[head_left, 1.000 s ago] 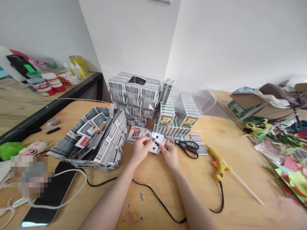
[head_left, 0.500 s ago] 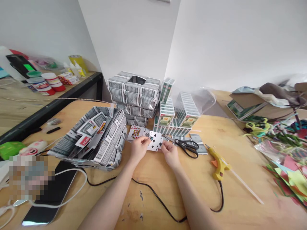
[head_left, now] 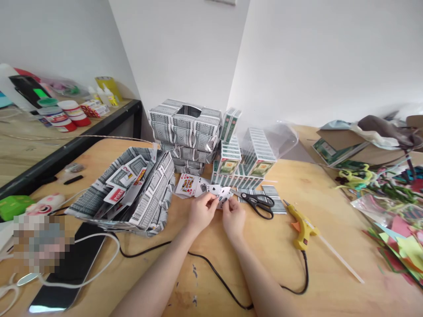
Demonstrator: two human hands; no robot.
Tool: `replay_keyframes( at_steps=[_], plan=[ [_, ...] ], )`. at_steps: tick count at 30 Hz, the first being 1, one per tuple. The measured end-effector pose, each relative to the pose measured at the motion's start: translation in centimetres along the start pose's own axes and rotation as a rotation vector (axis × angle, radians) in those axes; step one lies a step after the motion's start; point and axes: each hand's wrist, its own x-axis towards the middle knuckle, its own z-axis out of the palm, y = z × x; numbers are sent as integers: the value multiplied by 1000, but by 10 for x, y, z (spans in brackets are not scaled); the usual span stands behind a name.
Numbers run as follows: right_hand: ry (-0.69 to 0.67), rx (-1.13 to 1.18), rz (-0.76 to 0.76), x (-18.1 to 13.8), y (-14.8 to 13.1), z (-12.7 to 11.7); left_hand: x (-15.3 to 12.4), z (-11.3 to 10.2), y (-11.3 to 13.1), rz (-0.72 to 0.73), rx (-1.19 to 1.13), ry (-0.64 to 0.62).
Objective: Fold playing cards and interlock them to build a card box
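A playing card (head_left: 224, 193), bent and tilted up, is pinched between my left hand (head_left: 203, 210) and my right hand (head_left: 234, 216). Both hands are closed on it, thumbs towards each other. Behind my left hand, more face-up playing cards (head_left: 188, 184) lie overlapping on the table, a picture card at the left end. Black-handled scissors (head_left: 259, 204) rest to the right of my right hand, on face-down cards (head_left: 273, 198). To the left of my hands stands an open basket made of folded cards (head_left: 150, 198), with loose cards and a card box inside.
A structure of folded cards (head_left: 185, 127) and stacked card boxes (head_left: 257, 160) stand behind. A yellow glue gun (head_left: 303, 226) lies to the right, its black cord crossing the table. A dark phone (head_left: 71, 268) is at front left; paper scraps (head_left: 403, 246) sit far right.
The three of spades, flat and facing me before, is now bent and turned between my fingers. My left hand has moved right, closer to my right hand.
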Motion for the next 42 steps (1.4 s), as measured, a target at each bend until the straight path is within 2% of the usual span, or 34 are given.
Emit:
replay_keyframes(
  at_steps=[3, 5, 10, 14, 18, 22, 30, 42],
  plan=[
    [83, -77, 17, -5, -6, 1, -3, 4, 5, 79, 79, -2],
    [77, -44, 13, -5, -6, 1, -4, 5, 5, 104, 105, 25],
    [-63, 230, 7, 5, 1, 0, 0, 3, -2, 75, 133, 143],
    [-186, 553, 19, 15, 5, -1, 1, 2, -5, 67, 123, 114],
    [-287, 644, 36, 18, 5, -2, 1, 2, -6, 64, 119, 107],
    [-282, 615, 55, 16, 4, -4, 1, 1, -7, 68, 121, 101],
    [-212, 415, 23, 16, 7, -5, 1, 1, -4, 68, 126, 54],
    [140, -3, -39, 8, 7, -8, -5, 6, 4, 188, 150, -68]
  ],
)
